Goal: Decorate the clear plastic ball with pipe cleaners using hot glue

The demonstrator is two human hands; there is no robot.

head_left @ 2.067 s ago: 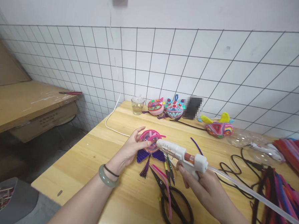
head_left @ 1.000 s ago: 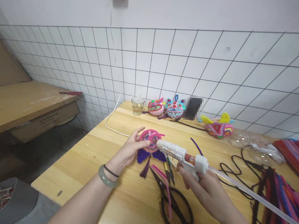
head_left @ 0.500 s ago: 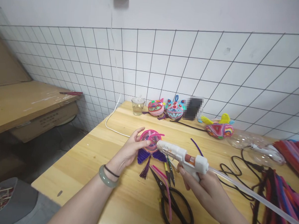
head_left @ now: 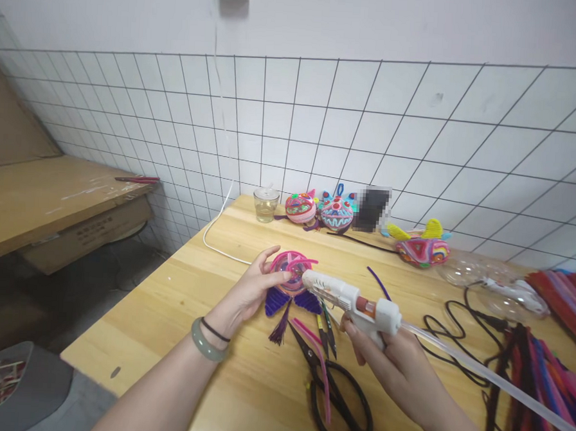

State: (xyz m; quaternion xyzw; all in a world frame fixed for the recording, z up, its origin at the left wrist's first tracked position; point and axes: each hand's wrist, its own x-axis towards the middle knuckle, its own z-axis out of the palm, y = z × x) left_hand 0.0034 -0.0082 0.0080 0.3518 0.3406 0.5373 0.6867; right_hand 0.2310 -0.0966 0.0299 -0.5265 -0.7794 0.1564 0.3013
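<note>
My left hand (head_left: 258,281) grips a round pink and purple pipe-cleaner ornament (head_left: 291,291) from its left side, thumb across the front. Two purple wing-like pieces and a dark purple tassel (head_left: 279,331) hang from its lower edge. My right hand (head_left: 381,359) is closed around the handle of a white hot glue gun (head_left: 332,291). The nozzle points left and meets or nearly meets the ornament; contact is hard to tell. A long clear glue stick (head_left: 482,375) runs out of the gun's back. Below lie black scissors (head_left: 339,398) with a pink pipe cleaner (head_left: 325,378) across them.
Behind stand a glass cup (head_left: 266,205), two finished round ornaments (head_left: 337,208) and a fish-like one (head_left: 422,249). At right are clear plastic shells (head_left: 515,298), a black cord (head_left: 449,323) and bundled pipe cleaners (head_left: 545,377). A grey bin (head_left: 42,389) stands at lower left.
Hardly anything differs. Both hands, the ornament and the glue gun keep almost the same position.
</note>
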